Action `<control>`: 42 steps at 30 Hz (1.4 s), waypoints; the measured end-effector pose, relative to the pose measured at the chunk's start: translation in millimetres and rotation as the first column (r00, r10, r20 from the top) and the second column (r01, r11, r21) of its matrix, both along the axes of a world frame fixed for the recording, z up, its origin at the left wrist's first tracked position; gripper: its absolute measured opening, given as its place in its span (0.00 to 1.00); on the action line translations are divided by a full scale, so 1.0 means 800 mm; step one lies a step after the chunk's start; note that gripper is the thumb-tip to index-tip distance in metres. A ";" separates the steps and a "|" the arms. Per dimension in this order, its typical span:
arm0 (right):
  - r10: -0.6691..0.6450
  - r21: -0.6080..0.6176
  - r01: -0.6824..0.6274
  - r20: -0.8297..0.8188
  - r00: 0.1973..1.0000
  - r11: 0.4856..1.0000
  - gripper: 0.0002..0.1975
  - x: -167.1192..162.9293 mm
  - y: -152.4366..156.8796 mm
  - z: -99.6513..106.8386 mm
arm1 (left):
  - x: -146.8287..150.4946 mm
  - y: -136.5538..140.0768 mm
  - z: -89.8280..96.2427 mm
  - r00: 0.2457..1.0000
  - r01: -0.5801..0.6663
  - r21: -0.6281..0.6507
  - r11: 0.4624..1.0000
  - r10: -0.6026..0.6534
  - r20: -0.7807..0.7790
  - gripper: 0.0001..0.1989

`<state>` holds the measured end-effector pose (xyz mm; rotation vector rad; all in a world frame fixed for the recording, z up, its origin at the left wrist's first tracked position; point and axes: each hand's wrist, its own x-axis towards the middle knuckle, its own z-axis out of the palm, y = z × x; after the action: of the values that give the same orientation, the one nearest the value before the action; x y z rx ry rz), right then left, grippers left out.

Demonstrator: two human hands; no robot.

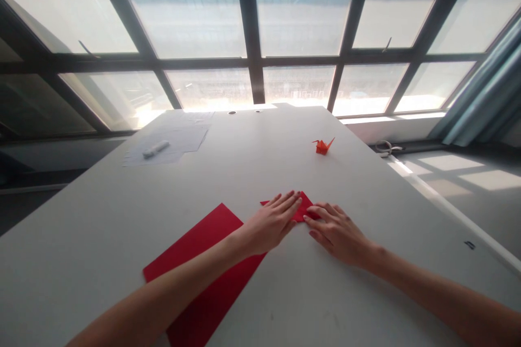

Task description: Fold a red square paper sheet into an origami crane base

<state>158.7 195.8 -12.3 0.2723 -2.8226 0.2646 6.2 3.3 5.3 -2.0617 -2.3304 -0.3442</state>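
Note:
A small folded piece of red paper point(303, 209) lies flat on the white table, partly hidden by both hands. My left hand point(272, 225) rests on it from the left, fingers stretched out and flat across its surface. At its right edge, my right hand point(337, 230) touches the paper with fingertips spread and slightly bent. Beneath my left forearm lies a larger stack or sheet of red paper point(195, 244), set at an angle. Farther back on the right stands a folded orange-red paper crane point(323, 146).
White sheets of paper point(179, 133) lie at the back left of the table point(260, 162), with a white roll-shaped item point(156, 149) on them. Two round holes sit near the far edge. Windows rise beyond it, and a blue-grey curtain point(476, 97) hangs right.

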 end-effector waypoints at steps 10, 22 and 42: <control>-0.077 0.014 0.078 -0.041 0.996 0.997 0.17 0.015 0.025 -0.008 | -0.006 -0.008 -0.025 0.993 0.117 -0.089 0.989 -0.117 0.011 0.36; -0.604 -0.409 0.490 -0.219 0.767 0.770 0.23 -0.098 0.161 -0.027 | -0.008 -0.005 -0.021 0.992 0.121 -0.087 0.989 -0.119 0.032 0.34; -0.187 -0.414 0.070 -0.251 0.950 0.908 0.10 -0.308 0.083 -0.037 | -0.022 0.001 -0.020 0.979 0.115 -0.009 0.993 -0.112 0.172 0.29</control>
<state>-87.8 261.8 -42.1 0.0252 -2.4159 0.7025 -11.3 4.3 -10.6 -2.2646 -2.3188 -0.5238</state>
